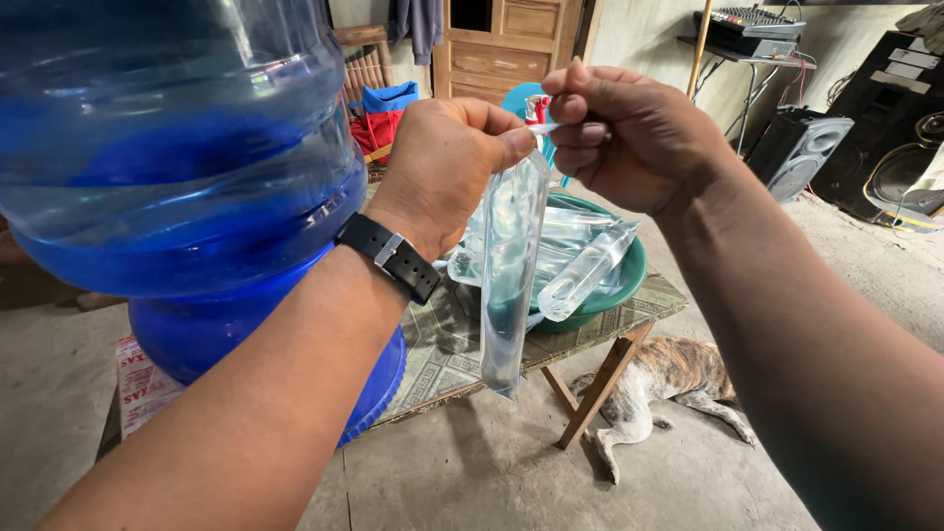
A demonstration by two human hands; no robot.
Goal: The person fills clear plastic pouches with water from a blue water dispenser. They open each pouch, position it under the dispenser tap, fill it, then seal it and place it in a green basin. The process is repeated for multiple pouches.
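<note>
My left hand (pixel 447 162) and my right hand (pixel 629 133) both pinch the top of a long, narrow clear plastic bag (pixel 509 275) filled with water. The bag hangs straight down between them, above the table's near edge. The left wrist wears a black watch (pixel 388 256). Behind the bag, a green basin (pixel 615 290) holds several similar water-filled bags (pixel 585 270) lying on their sides.
A big blue water jug (pixel 177 147) on a blue dispenser base (pixel 197 334) fills the left. The wooden table (pixel 442 359) has a patterned cover. A brindled dog (pixel 654 388) lies on the concrete floor under the table's right end. Speakers (pixel 806 147) stand at the far right.
</note>
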